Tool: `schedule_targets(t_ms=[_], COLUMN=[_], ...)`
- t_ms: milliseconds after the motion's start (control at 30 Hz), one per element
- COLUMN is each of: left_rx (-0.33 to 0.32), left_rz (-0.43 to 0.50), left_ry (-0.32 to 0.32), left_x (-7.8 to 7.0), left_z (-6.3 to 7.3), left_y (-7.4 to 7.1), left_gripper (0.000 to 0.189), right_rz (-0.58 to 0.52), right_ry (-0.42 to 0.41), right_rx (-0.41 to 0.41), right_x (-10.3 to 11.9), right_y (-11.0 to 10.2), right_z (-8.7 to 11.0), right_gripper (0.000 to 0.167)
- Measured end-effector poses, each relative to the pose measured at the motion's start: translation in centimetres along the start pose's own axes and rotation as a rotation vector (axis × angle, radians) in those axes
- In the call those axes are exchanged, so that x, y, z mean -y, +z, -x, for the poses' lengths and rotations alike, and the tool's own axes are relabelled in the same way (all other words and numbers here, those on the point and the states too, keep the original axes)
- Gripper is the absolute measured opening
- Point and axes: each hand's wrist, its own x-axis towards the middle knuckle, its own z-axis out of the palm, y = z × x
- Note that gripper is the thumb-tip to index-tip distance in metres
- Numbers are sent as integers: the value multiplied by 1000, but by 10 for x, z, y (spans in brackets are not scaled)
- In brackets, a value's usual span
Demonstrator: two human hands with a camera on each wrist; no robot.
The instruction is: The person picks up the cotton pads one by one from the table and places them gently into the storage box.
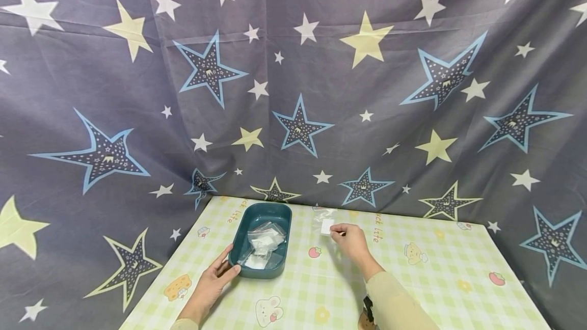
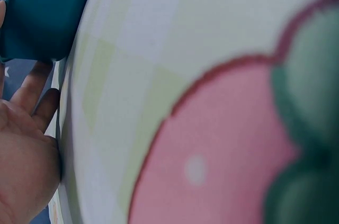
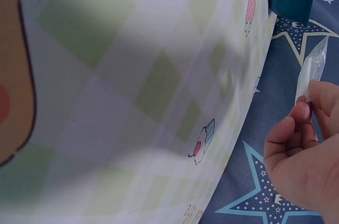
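Note:
A teal rectangular bin [image 1: 268,211] stands on the table at its far left part. Inside it lie several clear plastic bags [image 1: 266,238] with white contents. My left hand [image 1: 212,280] grips the bin's near left corner, thumb at the rim and fingers along the outer side. To the right of the bin, my right hand [image 1: 354,242] pinches a small clear bag [image 1: 326,225] with a flat white piece in it, between thumb and forefinger. In the right wrist view this bag [image 3: 312,68] points upward from the fingertips, above the table surface.
A green-and-white checked cloth [image 1: 403,289] with printed cartoons covers the table. Behind it and at both sides hangs a dark star-patterned curtain [image 1: 321,157], close to the table's back edge. The bin stands near that back edge.

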Motion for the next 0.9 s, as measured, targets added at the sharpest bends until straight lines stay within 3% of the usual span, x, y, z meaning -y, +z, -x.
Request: schedule_targets(t_ms=[567, 900], left_rx=[-9, -14], left_rz=[3, -11], left_ry=[-3, -6], left_x=[0, -1], left_z=[1, 2], left_y=[-1, 0], left_gripper=[79, 80], right_rz=[-51, -116], right_ry=[-38, -45], right_rx=[30, 99], right_x=[13, 27], right_y=[-1, 5], right_z=[9, 22], right_gripper=[13, 13])
